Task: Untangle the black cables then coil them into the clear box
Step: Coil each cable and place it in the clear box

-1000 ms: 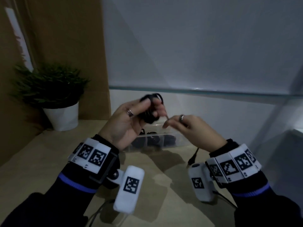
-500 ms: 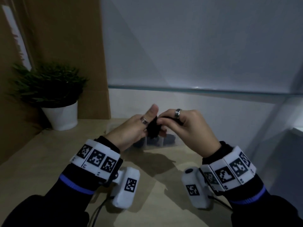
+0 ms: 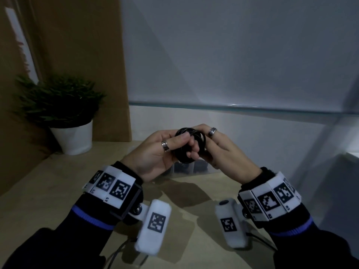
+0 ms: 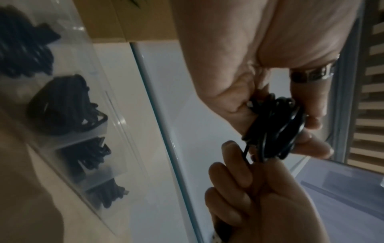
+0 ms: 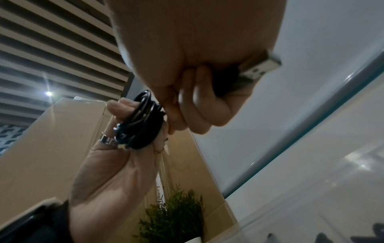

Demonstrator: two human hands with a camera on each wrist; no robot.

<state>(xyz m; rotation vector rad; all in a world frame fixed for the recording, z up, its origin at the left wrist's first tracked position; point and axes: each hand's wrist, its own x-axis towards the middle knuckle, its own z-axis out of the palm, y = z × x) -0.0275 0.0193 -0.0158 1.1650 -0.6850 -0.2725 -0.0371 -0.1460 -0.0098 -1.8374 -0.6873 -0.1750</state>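
I hold a coiled black cable (image 3: 183,157) up in front of me with both hands. My left hand (image 3: 171,146) grips the coil (image 5: 143,125) between thumb and curled fingers. My right hand (image 3: 213,150) meets it from the right, fingertips on the loops (image 4: 272,125). The right wrist view shows the cable's USB plug (image 5: 255,69) clamped in that hand's curled fingers. On the table behind my hands lies the clear box (image 3: 196,171), mostly hidden. In the left wrist view its compartments (image 4: 116,115) hold several coiled black cables (image 4: 62,105).
A potted plant in a white pot (image 3: 71,140) stands at the back left beside a brown cardboard panel (image 3: 77,55). A pale wall with a glass-edged ledge (image 3: 233,107) runs behind the box. Tan tabletop (image 3: 58,181) lies under my wrists.
A second ago my right hand pinched the cable's end apart from the coil. It has since closed in on the coil, and both hands now hold the coil together.
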